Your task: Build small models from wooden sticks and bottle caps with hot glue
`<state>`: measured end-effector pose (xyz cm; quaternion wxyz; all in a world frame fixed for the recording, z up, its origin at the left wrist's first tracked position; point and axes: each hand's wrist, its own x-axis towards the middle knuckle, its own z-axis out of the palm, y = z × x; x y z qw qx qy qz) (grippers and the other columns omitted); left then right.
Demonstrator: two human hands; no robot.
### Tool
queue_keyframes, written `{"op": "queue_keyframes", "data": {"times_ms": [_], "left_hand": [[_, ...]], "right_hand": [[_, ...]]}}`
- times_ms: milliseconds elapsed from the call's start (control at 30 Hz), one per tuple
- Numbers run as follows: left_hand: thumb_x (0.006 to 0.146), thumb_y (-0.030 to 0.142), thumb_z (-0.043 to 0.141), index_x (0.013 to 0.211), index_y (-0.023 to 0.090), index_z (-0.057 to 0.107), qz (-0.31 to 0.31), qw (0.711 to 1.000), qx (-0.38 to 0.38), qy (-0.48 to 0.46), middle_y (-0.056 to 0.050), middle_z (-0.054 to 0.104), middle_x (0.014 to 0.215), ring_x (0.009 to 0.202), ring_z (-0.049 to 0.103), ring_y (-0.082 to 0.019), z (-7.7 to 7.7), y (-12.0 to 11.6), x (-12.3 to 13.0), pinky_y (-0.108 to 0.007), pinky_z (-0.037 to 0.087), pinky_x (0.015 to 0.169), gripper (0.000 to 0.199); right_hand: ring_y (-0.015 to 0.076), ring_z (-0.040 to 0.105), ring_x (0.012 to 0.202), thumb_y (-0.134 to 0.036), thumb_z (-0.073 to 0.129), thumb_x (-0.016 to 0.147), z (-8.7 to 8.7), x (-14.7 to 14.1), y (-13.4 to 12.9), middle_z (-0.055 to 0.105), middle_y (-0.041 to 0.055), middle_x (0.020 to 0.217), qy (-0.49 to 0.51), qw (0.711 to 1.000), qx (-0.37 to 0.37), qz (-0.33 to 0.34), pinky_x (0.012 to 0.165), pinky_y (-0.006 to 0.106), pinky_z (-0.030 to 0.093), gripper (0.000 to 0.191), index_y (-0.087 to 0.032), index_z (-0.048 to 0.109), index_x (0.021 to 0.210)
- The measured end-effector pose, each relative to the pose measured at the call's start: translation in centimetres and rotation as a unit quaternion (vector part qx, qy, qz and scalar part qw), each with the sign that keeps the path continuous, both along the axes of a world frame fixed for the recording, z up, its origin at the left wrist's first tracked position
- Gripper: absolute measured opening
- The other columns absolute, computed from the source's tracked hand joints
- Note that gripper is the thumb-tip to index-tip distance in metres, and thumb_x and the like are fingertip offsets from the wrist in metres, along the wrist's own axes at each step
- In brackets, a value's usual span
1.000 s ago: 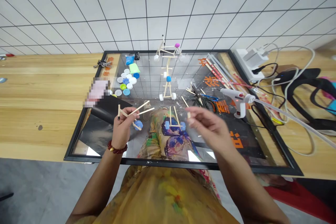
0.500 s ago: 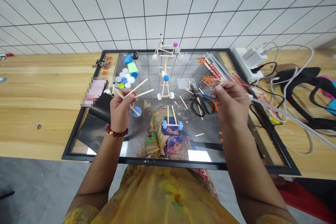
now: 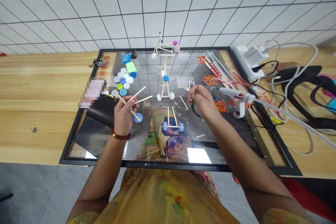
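Observation:
My left hand (image 3: 123, 113) is closed around a frame of thin wooden sticks (image 3: 138, 93). Two sticks fan out to the right and another slants down towards a blue bottle cap (image 3: 138, 117), which seems to be fixed at its end. Over the right half of the glass, my right hand (image 3: 201, 99) has thumb and fingertips pinched together; what lies between them is too small to make out. Beneath that hand, scissors (image 3: 195, 109) are mostly hidden. A white glue gun (image 3: 237, 100) rests to its right. A stick frame with two light-blue cap wheels (image 3: 172, 126) lies between my hands.
Further back stand a stick model with white wheels (image 3: 165, 85) and another with a magenta ball (image 3: 175, 43). Coloured bottle caps (image 3: 123, 78) cluster at left, near black sheet material (image 3: 101, 112). Glue sticks (image 3: 216, 64), a power strip (image 3: 248, 63) and cables (image 3: 299, 73) occupy the right.
My right hand has moved left from beside the glue gun to above the scissors, uncovering the gun. My left hand, still holding the stick frame, has shifted slightly right and down.

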<state>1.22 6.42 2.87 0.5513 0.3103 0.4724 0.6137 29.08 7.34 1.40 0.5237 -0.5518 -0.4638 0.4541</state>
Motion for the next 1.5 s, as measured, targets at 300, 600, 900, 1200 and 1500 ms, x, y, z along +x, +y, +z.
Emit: {"op": "queue_keyframes", "data": {"times_ms": [300,600,900,1200,1500], "left_hand": [[0.064,0.028,0.082,0.074,0.016,0.069,-0.001,1.000,0.004,-0.013,-0.001,0.067,0.076,0.061,0.057,-0.008,0.2,-0.5,0.0,-0.019,0.041,0.053,0.021],[0.066,0.027,0.082,0.075,0.016,0.073,-0.015,1.000,0.002,0.003,-0.002,0.066,0.073,0.061,0.057,-0.008,0.3,-0.8,0.2,-0.019,0.041,0.053,0.017],[0.070,0.029,0.080,0.078,0.017,0.074,-0.052,0.997,-0.020,0.049,-0.001,0.065,0.070,0.061,0.055,-0.008,-0.9,-1.3,1.1,-0.019,0.040,0.054,0.015],[0.074,0.031,0.076,0.080,0.018,0.073,-0.078,0.992,-0.023,0.098,0.000,0.063,0.068,0.060,0.050,-0.008,-1.5,-1.6,1.5,-0.019,0.037,0.053,0.014],[0.068,0.027,0.076,0.076,0.017,0.071,-0.088,0.994,-0.008,0.062,0.001,0.060,0.064,0.057,0.049,-0.008,-0.2,0.8,2.7,-0.020,0.034,0.051,0.014]], "right_hand": [[0.0207,0.060,0.070,-0.049,0.070,0.074,1.1,-2.5,1.7,0.066,0.0020,0.079,-0.439,0.891,-0.097,0.061,0.063,0.031,0.037,0.048,-0.020,0.058,0.111],[0.0248,0.068,0.095,-0.034,0.055,0.092,0.6,-1.9,4.1,0.075,0.0086,0.106,-0.567,0.813,-0.057,0.121,0.078,0.033,0.046,0.035,-0.020,0.070,0.121],[0.0303,0.066,0.106,-0.029,0.051,0.094,1.5,-0.4,9.9,0.070,0.0102,0.123,-0.623,0.776,-0.026,0.098,0.081,0.038,0.049,0.036,-0.029,0.074,0.121],[0.0304,0.063,0.107,-0.029,0.056,0.090,1.0,0.5,12.6,0.068,0.0102,0.123,-0.608,0.791,-0.008,0.064,0.082,0.039,0.047,0.036,-0.027,0.074,0.122],[0.0192,0.058,0.068,-0.042,0.057,0.087,2.9,1.3,5.1,0.066,0.0050,0.079,-0.372,0.928,0.008,-0.016,0.068,0.034,0.045,0.038,-0.017,0.074,0.110]]}}
